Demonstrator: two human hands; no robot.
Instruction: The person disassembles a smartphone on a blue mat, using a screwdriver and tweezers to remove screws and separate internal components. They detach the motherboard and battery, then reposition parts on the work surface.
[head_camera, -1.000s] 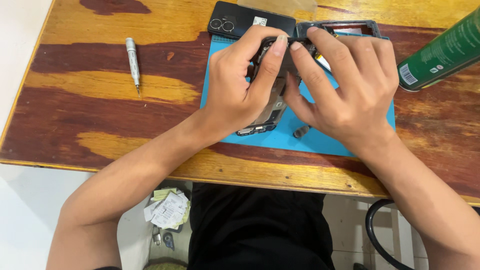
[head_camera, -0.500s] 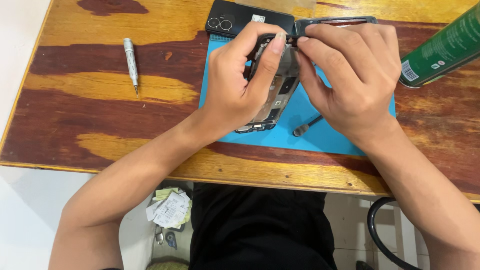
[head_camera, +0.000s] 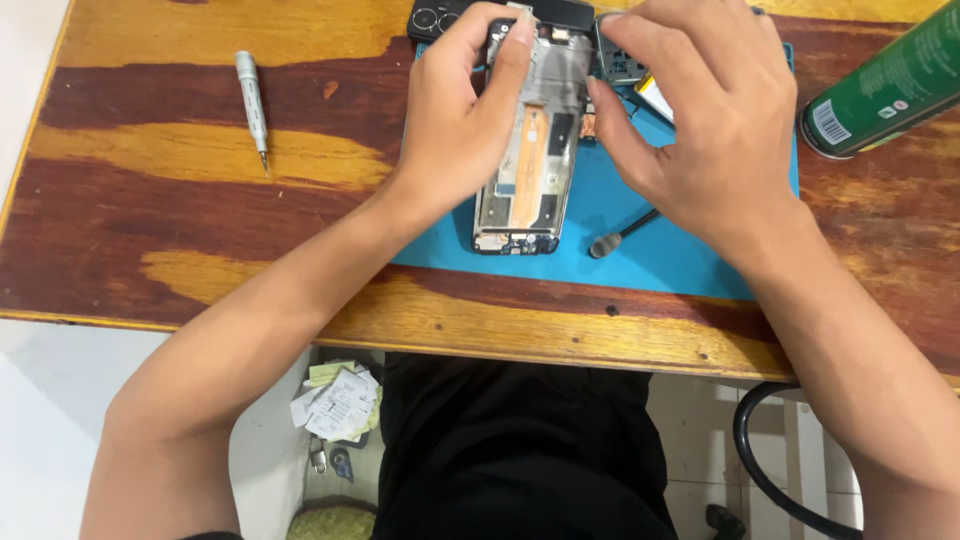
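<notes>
An opened phone frame (head_camera: 528, 170) with bare circuitry lies lengthwise on a blue work mat (head_camera: 660, 250). My left hand (head_camera: 455, 110) grips the frame's left edge, with its fingertips on the top end. My right hand (head_camera: 710, 120) rests beside the frame's right edge, thumb touching it, fingers curled over a small dark frame part (head_camera: 618, 60) at the mat's far side. A black back cover with camera rings (head_camera: 440, 17) lies just beyond the left hand.
A silver screwdriver (head_camera: 252, 105) lies on the wooden table (head_camera: 200, 200) to the left. A small black tool (head_camera: 620, 235) rests on the mat under my right wrist. A green spray can (head_camera: 885, 90) lies at the right. A black cable (head_camera: 760, 470) hangs below the table edge.
Both hands have spread apart and shifted toward the far edge, uncovering the phone frame's length. The small black tool, half hidden before, now lies in plain sight.
</notes>
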